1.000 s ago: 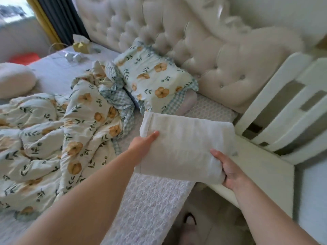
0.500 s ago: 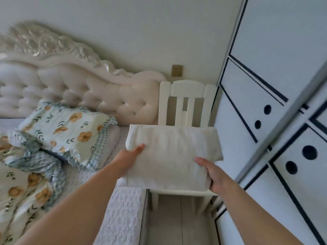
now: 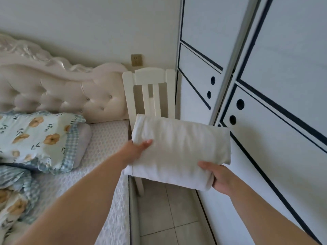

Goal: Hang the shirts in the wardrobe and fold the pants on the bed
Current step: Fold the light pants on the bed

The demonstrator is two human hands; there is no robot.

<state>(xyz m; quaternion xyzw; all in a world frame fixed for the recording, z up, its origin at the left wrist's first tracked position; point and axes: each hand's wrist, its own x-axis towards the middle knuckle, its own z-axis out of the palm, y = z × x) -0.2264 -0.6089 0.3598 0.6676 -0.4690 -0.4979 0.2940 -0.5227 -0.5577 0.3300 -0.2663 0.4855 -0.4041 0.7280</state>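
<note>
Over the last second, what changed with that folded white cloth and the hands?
The folded white garment was carried right, off the bed, to in front of the chair beside the wardrobe. Nothing was let go: the left hand and right hand keep gripping its two ends.

Bed (image 3: pixel 106 138): covered in a white textured sheet, head end against the tufted headboard (image 3: pixel 70 92).
On bed: floral pillow (image 3: pixel 39 137) near the headboard, lying over a plain grey pillow (image 3: pixel 83 138); floral quilt (image 3: pixel 16 200) bunched just in front, at the left edge of view.
Floor (image 3: pixel 168 218): pale tiles, a narrow strip between bed and wardrobe (image 3: pixel 265 121).
On floor: white slatted chair (image 3: pixel 150 85), upright, at the wall end of the strip, just beside the bed.
</note>
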